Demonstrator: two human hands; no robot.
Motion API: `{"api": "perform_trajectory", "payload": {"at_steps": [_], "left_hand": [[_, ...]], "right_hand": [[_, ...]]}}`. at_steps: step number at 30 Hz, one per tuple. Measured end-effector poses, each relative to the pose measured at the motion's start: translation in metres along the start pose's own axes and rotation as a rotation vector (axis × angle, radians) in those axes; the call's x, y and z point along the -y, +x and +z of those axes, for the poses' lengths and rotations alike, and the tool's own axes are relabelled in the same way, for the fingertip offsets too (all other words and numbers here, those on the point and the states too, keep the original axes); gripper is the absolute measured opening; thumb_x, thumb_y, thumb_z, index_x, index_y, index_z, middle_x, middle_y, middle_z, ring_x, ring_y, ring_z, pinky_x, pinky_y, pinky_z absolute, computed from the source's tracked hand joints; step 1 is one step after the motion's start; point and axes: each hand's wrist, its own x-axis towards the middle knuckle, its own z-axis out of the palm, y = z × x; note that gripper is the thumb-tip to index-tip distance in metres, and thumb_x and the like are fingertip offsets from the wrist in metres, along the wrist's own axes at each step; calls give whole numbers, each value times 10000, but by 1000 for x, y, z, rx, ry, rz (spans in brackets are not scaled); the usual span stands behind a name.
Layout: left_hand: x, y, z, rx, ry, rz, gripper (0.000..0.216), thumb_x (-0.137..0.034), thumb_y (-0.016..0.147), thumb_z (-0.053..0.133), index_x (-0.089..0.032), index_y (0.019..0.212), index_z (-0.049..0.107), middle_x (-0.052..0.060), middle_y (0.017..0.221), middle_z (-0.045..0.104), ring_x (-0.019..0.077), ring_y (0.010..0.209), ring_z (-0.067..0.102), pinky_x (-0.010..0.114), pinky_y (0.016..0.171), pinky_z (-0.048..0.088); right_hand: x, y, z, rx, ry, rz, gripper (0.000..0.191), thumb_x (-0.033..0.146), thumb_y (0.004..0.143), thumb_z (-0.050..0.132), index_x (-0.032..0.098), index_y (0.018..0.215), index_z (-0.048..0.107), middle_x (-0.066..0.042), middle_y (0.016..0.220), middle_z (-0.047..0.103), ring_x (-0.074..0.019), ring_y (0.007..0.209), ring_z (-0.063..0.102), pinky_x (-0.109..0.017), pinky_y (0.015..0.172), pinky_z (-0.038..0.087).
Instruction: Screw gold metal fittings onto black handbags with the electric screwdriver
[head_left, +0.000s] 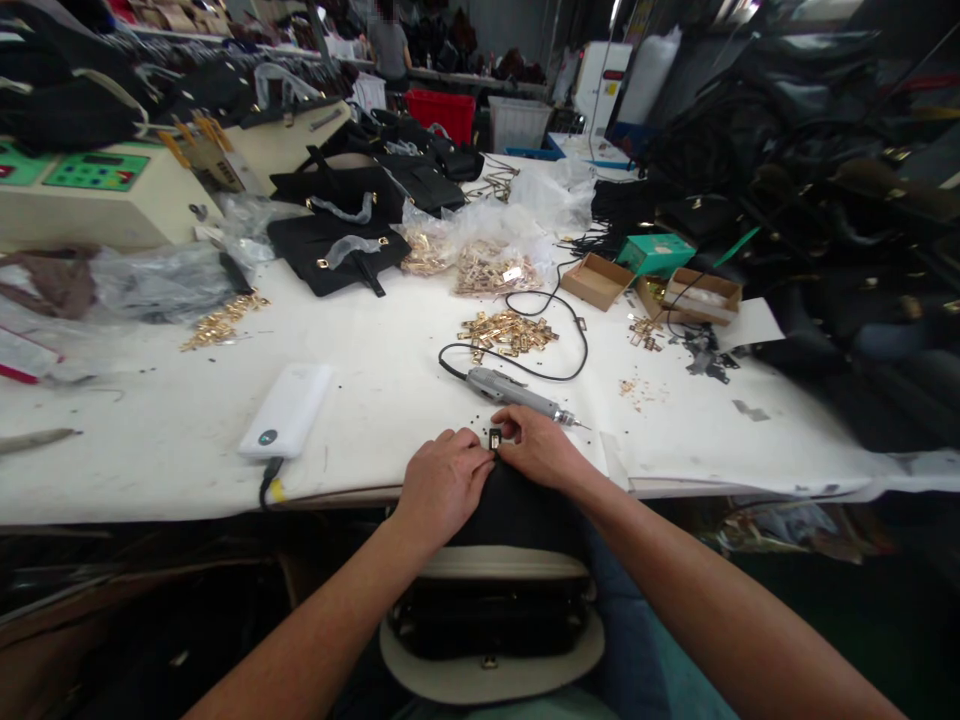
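Note:
A black handbag (517, 520) with a cream trim lies in my lap against the table's front edge. My left hand (444, 485) rests curled on the bag's top, fingers pressed together at a small metal clasp (495, 438). My right hand (541, 447) pinches the same clasp from the right. Just beyond my hands a grey electric screwdriver (517, 394) lies on the white table (375, 400), its black cord looping back.
A white power bank (287, 411) lies to the left. Piles of gold hardware (508, 333) and bags of fittings (487, 265) sit mid-table, with cardboard boxes (598, 280) to the right. Black handbags (341, 235) lie at the back, a machine (97, 195) at left. A person stands far behind.

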Motion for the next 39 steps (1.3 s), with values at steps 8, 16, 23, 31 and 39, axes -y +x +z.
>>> {"api": "perform_trajectory", "payload": {"at_steps": [8, 16, 23, 31, 39], "left_hand": [[7, 0, 6, -11, -23, 29, 173, -285, 997, 562, -276, 1037, 730, 32, 1003, 675, 206, 941, 599, 334, 797, 458], [8, 6, -3, 66, -12, 34, 174, -281, 985, 576, -268, 948, 745, 26, 999, 681, 205, 956, 615, 320, 760, 468], [8, 7, -2, 49, -87, -37, 133, -288, 945, 645, -284, 910, 773, 1, 997, 708, 197, 943, 639, 317, 747, 467], [7, 9, -5, 66, -80, -35, 143, -285, 948, 639, -262, 864, 753, 4, 1001, 707, 198, 955, 639, 303, 729, 457], [6, 8, -6, 87, -47, -17, 142, -288, 956, 625, -267, 884, 746, 0, 1008, 698, 196, 956, 638, 309, 734, 463]], "right_hand": [[0, 6, -1, 30, -18, 12, 393, 132, 708, 642, 208, 1092, 676, -16, 879, 691, -161, 713, 583, -283, 653, 411], [4, 8, 0, 42, -57, 22, 372, 150, 713, 656, 200, 1082, 672, -4, 850, 681, -165, 738, 599, -287, 683, 430], [5, 7, -2, 43, -54, 12, 327, 199, 745, 668, 197, 1071, 688, -28, 881, 700, -178, 734, 611, -290, 655, 429], [4, 8, -3, 31, -76, 11, 363, 140, 687, 670, 193, 1044, 707, -23, 844, 704, -179, 710, 609, -289, 642, 438], [-2, -2, -7, 30, 42, -61, 297, 153, 765, 645, 208, 1040, 742, -40, 887, 695, -174, 744, 621, -302, 702, 494]]}}
